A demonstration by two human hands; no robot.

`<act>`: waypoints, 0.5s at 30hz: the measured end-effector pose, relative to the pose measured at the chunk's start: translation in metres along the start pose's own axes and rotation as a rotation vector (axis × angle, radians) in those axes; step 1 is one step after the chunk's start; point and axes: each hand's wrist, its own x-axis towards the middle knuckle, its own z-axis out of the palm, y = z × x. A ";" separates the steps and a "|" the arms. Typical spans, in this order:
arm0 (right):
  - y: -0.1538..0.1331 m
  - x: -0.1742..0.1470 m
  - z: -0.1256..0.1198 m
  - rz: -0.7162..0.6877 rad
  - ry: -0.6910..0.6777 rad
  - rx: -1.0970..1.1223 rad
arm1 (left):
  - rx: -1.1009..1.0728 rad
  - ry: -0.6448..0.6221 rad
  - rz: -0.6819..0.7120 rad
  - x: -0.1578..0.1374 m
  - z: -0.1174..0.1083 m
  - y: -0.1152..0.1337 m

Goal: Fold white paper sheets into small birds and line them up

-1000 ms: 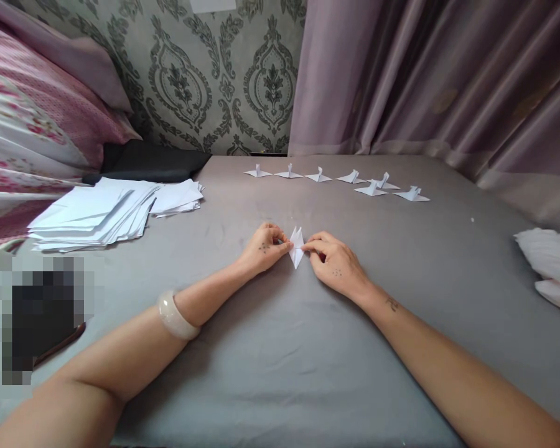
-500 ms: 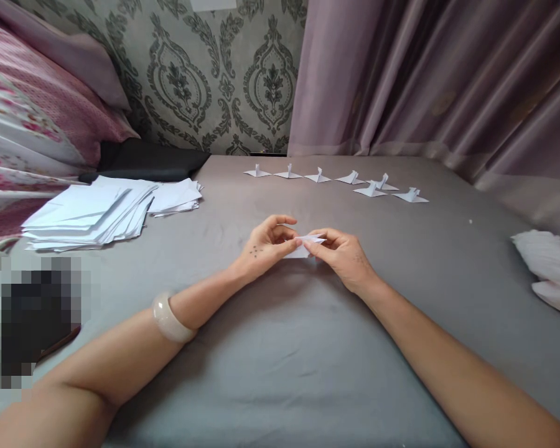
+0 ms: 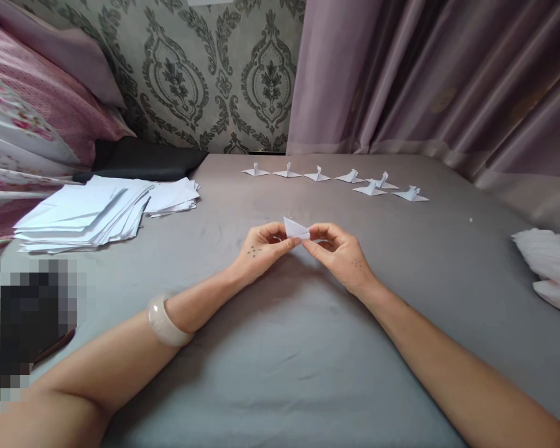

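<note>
A small folded white paper is held up between both hands at the middle of the view, with a pointed corner rising at its upper left. My left hand pinches its left side and lower edge between thumb and fingers. On the other side, my right hand grips the right end between thumb and forefinger. Beyond the hands, several folded white paper figures stand in a row on the grey cloth, each with flat wings and an upright part.
Stacked white paper sheets lie at the left, in front of a black flat item. A blurred dark object is at lower left. White crumpled fabric rests at the right. Purple curtains hang behind the grey cloth.
The folded paper has been turned, so its point now stands up at the upper left instead of lying flat towards the right. The left fingers have curled in behind it.
</note>
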 end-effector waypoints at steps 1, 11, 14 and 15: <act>0.001 0.001 -0.001 -0.083 0.008 -0.066 | 0.087 0.025 0.036 0.000 0.000 0.000; 0.011 -0.004 -0.005 -0.557 0.052 -0.659 | 0.827 0.091 0.561 0.000 -0.007 -0.008; 0.011 -0.005 -0.005 -0.628 0.020 -0.896 | 1.080 0.026 0.648 0.000 -0.010 -0.009; 0.012 -0.006 -0.005 -0.634 -0.002 -0.964 | 1.138 -0.006 0.648 0.000 -0.010 -0.009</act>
